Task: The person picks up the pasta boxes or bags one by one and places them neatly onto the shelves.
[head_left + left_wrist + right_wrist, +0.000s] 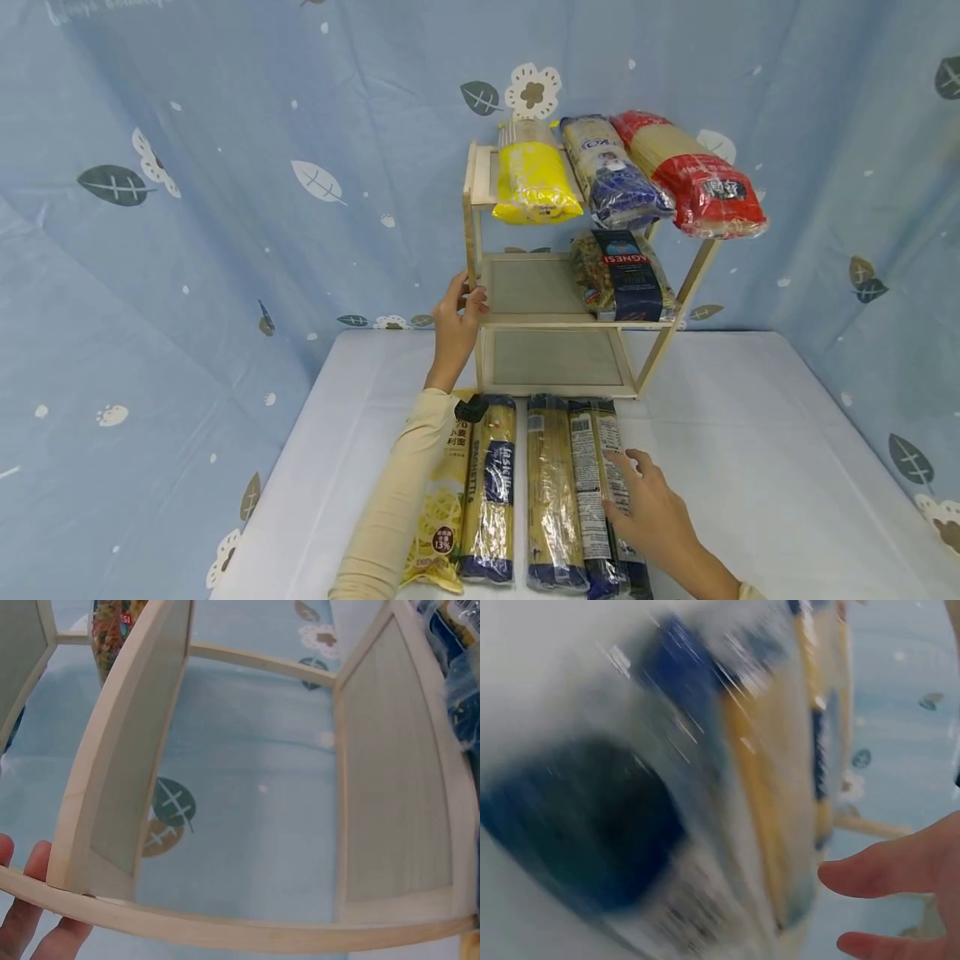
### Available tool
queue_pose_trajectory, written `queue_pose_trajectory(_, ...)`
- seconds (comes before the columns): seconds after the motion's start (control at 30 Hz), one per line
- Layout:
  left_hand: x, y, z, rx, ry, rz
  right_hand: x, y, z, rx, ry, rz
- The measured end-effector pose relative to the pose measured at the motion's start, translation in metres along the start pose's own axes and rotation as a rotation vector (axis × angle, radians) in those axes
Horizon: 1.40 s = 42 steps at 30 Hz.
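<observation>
In the head view, the right hand (pixel 660 512) is right of centre near the bottom, thumb and fingers spread, gripping nothing. Its fingertips reach over the right side of the white-labelled spaghetti pack (pixel 591 500); I cannot tell whether they touch, or whether a second pack overlaps there. The pack lies at lower centre, just left of the right hand, the nearer of the two; its long axis runs up the frame toward the wooden rack (pixel 558 390), leaning slightly. Left of it lie a clear-film spaghetti pack (pixel 553 492), a blue-labelled spaghetti pack (pixel 495 525) and a yellow spaghetti packet (pixel 435 517). The left hand (pixel 454 333), near centre, grips the rack's left front post.

In the left wrist view, fingers wrap that post at lower left.

In the right wrist view, thumb and finger stand apart at lower right, with blurred packaging to their left.
</observation>
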<state>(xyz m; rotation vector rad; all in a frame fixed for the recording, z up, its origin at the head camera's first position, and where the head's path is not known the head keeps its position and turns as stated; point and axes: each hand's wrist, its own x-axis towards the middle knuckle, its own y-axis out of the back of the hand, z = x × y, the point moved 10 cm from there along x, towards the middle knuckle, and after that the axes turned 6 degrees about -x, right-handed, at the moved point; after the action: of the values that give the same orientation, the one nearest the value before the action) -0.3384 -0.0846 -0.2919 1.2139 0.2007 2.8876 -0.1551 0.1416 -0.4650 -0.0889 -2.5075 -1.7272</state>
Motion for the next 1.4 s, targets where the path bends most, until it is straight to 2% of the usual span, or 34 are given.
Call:
queue_pose_trajectory(0.13, 0.0, 0.0, 0.0, 0.008, 0.009, 0.006, -0.018, -0.033, -0.001, -0.04, -0.044, -0.115)
queue_pose_trajectory(0.23, 0.0, -0.001, -0.002, 0.01, 0.012, 0.008, -0.028, -0.055, -0.005, -0.088, -0.039, -0.189)
queue_pose_trajectory(0.37, 0.0, -0.001, -0.004, 0.021, 0.014, 0.009, -0.035, -0.069, -0.007, -0.125, -0.04, -0.214)
queue_pose_trajectory(0.53, -0.001, -0.001, -0.006, 0.033, 0.031, 0.016, -0.039, -0.072, -0.003, -0.104, -0.083, -0.208)
queue_pose_trajectory(0.7, 0.0, -0.007, -0.006, 0.011, 0.039, -0.021, -0.036, -0.068, 0.005, -0.11, -0.106, -0.159)
queue_pose_trajectory(0.9, 0.0, -0.004, -0.007, 0.026, 0.037, -0.013, -0.036, -0.067, 0.009, -0.155, -0.082, -0.1)
queue_pose_trajectory(1.03, 0.001, -0.002, -0.005, 0.046, 0.012, -0.007, -0.04, -0.067, 0.01, -0.207, -0.086, -0.102)
queue_pose_trajectory(1.23, 0.002, -0.002, -0.002, 0.035, 0.0, 0.006, -0.039, -0.066, 0.008, -0.172, -0.083, -0.118)
queue_pose_trajectory(1.4, 0.001, -0.004, -0.028, 0.031, 0.019, 0.008, -0.039, -0.06, 0.009, -0.113, -0.081, -0.088)
